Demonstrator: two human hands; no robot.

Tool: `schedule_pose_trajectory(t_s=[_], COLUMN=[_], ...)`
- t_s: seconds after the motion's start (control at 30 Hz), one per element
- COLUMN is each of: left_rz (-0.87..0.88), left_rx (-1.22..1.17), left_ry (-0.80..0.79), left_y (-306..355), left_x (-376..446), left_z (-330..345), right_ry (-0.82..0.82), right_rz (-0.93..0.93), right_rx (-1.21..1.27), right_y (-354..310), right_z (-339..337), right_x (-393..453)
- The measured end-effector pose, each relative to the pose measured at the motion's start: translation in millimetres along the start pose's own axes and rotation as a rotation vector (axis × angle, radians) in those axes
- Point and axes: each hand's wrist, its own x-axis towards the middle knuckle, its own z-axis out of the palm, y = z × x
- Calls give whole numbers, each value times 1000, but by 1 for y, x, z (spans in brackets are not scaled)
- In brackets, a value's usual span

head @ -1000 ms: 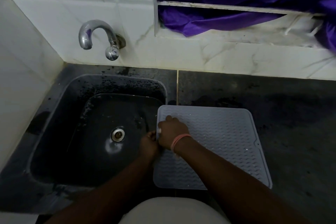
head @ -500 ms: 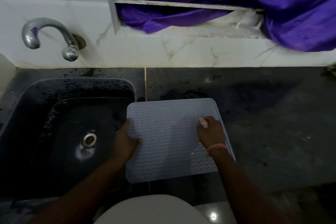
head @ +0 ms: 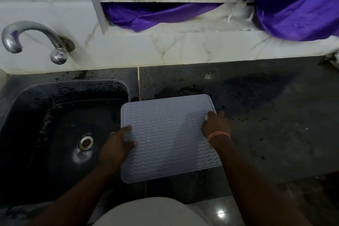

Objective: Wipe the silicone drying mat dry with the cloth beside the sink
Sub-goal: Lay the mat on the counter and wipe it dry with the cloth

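1. Head view: silicone drying mat [head: 168, 137], grey and wave-ribbed, lies on the dark tabletop [head: 266, 115] at its left end, just beside the sink [head: 33, 101], its near edge overhanging the front.
2. Left hand [head: 117, 145]: grips the mat's left edge, thumb on top.
3. Right hand [head: 215, 126]: grips the mat's right edge.
4. Cloth: not visible.
5. Progress: droplets glint on the mat; wiping appears not yet begun, cloth unfetched.
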Motion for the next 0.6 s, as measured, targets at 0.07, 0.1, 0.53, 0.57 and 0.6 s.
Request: schedule_pose_trajectory(t_s=[0.07, 0.1, 0.53, 0.57, 0.6], left_rz=[-5, -9, 9, 2, -19], left_rx=[11, 21, -98, -147, -197], left_ry=[-8, -5, 47, 57, 51], left_y=[2, 5, 9, 9, 9], left_x=[-1, -2, -6, -7, -7], left_z=[-1, -1, 0, -1, 1], right_ry=[-32, -56, -178, -188, -201], right_rz=[-2, -2, -284, -306, -324], right_rx=[-42, -58, -70, -57, -47], right_y=[-7, -12, -120, -128, -135], right_z=[-8, -12, 24, 27, 29], right_x=[4, 5, -50, -54, -57])
